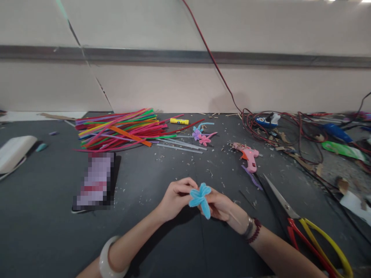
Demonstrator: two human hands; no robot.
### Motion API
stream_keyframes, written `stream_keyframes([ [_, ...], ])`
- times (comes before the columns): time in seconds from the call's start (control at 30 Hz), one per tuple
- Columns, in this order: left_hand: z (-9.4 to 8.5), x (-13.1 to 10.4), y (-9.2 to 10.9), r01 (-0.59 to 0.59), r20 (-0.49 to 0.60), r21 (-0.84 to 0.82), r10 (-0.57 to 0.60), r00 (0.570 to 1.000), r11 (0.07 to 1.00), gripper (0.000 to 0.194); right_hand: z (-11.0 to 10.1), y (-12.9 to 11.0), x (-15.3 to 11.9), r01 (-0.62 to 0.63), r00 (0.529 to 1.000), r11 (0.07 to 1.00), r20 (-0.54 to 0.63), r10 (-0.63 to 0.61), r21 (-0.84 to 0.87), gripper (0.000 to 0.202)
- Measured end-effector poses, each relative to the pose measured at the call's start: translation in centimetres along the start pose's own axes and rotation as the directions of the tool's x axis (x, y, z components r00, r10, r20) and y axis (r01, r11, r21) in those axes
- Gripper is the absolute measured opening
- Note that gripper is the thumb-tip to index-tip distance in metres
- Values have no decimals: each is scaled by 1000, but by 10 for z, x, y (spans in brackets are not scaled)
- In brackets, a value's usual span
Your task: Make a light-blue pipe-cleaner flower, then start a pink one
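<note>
A light blue pipe-cleaner flower point(200, 197) with several looped petals is held up over the dark table, its petals facing me. My left hand point(177, 197) pinches it from the left, fingers closed behind the petals. From the right, my right hand point(220, 204) grips it too, its fingers curled and partly hidden by the flower. Whatever stem lies behind the petals cannot be seen. Beyond the hands, small finished flowers in blue, purple and pink point(205, 139) lie together near clear glue sticks point(181, 148).
Bundled colourful pipe cleaners point(121, 129) lie at the back left, above a phone point(95, 181). A pink glue gun point(248, 155) rests right of centre. Large scissors point(292, 216) with red and yellow handles lie near my right forearm. Tangled cables point(261, 131) and scraps cover the far right.
</note>
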State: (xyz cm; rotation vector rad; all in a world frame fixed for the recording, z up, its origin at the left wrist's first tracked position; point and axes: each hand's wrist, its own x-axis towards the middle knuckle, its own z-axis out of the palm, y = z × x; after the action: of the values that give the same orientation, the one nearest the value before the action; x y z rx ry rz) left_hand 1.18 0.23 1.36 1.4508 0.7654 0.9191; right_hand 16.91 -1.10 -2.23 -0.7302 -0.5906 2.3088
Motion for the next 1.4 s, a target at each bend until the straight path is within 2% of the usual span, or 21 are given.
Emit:
stream_keyframes([
  [0.2,-2,1,1,-21,-56,55,24,998,998,19,4,-2,3,80,992,996,-91,-82,-31,15],
  [0.37,-4,1,-2,-34,-127,79,44,991,996,10,9,-6,4,195,968,979,-150,-202,-57,16],
  [0.6,-4,2,-6,-72,-190,65,83,978,995,9,13,-8,4,250,954,961,-138,-265,-116,16],
  [0.73,-5,3,-7,-69,-245,58,81,966,996,7,18,-11,3,404,868,876,-191,-458,-263,13],
  [0.8,-5,3,-6,-64,-279,89,87,956,994,7,20,-12,1,454,823,802,-162,-544,-387,13],
  [0.93,-3,3,-5,-58,-331,159,109,937,986,6,24,-14,-4,475,754,609,-63,-654,-635,6],
  [1.03,0,2,-3,-55,-345,181,116,931,982,6,23,-13,-3,465,678,532,-101,-728,-707,4],
  [1.1,2,2,-3,-52,-344,191,117,932,980,7,20,-11,0,473,639,548,-159,-753,-690,4],
  [1.17,2,2,-3,-51,-319,197,113,941,979,7,15,-8,3,498,633,598,-207,-746,-628,4],
  [1.3,-1,4,-4,-50,-242,208,101,965,977,10,8,-6,9,510,698,741,-295,-653,-437,7],
  [1.4,-3,5,-5,-32,-261,232,94,961,972,12,8,-6,11,485,748,822,-347,-566,-298,8],
])
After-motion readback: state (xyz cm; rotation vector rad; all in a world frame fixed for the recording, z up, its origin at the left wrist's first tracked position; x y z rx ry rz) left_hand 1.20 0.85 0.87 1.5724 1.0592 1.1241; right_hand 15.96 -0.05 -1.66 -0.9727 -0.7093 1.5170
